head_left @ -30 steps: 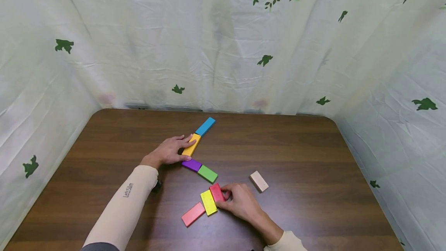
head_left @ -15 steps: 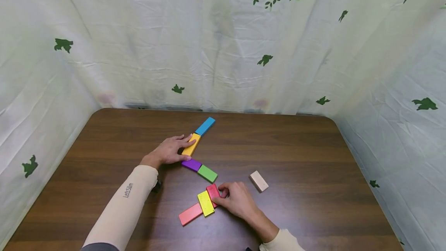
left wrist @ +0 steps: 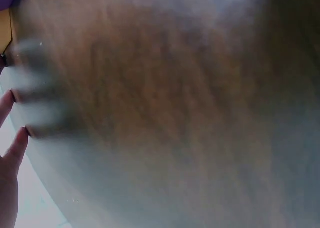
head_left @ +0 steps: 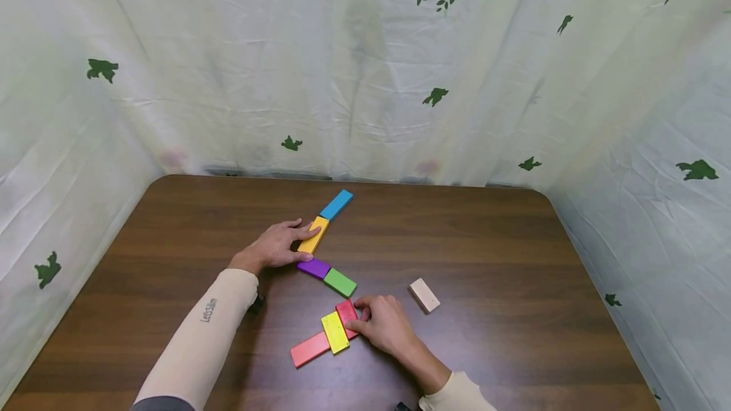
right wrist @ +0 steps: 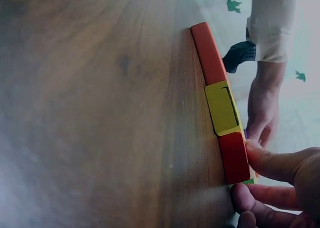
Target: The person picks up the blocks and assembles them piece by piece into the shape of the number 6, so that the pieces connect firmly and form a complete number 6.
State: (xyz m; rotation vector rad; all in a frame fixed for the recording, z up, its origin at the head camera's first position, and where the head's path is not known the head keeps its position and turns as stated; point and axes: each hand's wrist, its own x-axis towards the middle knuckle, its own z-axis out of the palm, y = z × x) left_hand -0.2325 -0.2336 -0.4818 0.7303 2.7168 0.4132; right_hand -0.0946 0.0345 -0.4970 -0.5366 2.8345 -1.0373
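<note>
My left hand (head_left: 276,246) rests over an orange-yellow block (head_left: 315,236), fingers spread and fairly straight, thumb by the purple block (head_left: 314,267). In the left wrist view its fingertips (left wrist: 22,133) reach the table. A blue block (head_left: 336,205) meets the orange one's far end, and a green block (head_left: 340,283) meets the purple one. My right hand (head_left: 388,325) pinches a red block (right wrist: 235,158) between thumb and fingers. That block lies against a yellow block (head_left: 335,333), which in turn touches a salmon-pink block (head_left: 310,349). The red block's far end comes close to the green one.
A plain wooden block (head_left: 424,296) lies alone to the right of my right hand. The brown table (head_left: 485,240) ends at a white curtain (head_left: 365,81) with green leaf prints, which closes in the back and both sides.
My right hand has slid the red block left and slightly away from me, and the yellow and pink blocks have shifted left along with it. The left hand stays in place.
</note>
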